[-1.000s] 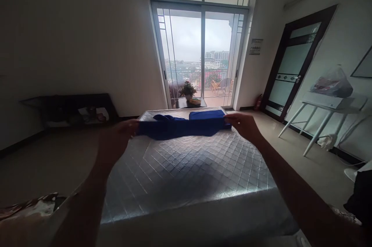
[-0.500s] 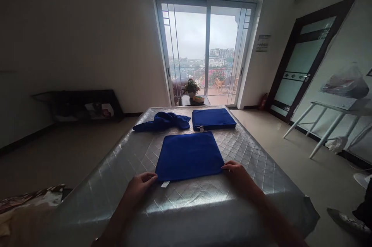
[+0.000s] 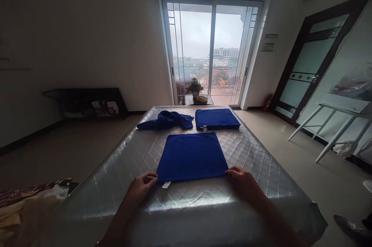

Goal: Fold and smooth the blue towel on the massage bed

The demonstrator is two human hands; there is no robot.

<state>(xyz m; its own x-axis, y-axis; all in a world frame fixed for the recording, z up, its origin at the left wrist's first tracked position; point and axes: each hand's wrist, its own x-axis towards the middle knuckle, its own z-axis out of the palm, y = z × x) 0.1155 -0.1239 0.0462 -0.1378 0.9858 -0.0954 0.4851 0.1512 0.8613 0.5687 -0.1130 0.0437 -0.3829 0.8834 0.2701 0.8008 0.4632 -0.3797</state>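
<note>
A flat, squarish blue cloth [image 3: 192,156], shaped like a cushion cover, lies on the silver quilted table cover [image 3: 247,154]. A small white tag [image 3: 166,185] sticks out from its near edge, toward the left. My left hand [image 3: 143,183] pinches the near left corner between thumb and fingers. At the near right corner, my right hand [image 3: 240,177] holds the cloth in a similar pinch. Beyond it on the left lies a crumpled blue cloth [image 3: 171,120]. A neat stack of blue cloths [image 3: 217,119] with a white tag sits at the far right.
Past the table's far end, a potted plant [image 3: 194,86] stands on a small dark table before the glass sliding door [image 3: 192,37]. On the right is a pale stool [image 3: 334,138] with a box and plastic bag. A low dark shelf [image 3: 87,103] stands at the left wall.
The whole view has swung slightly left, so things appear further right. Both hands stay at the cloth's near corners, and the cloth looks much the same.
</note>
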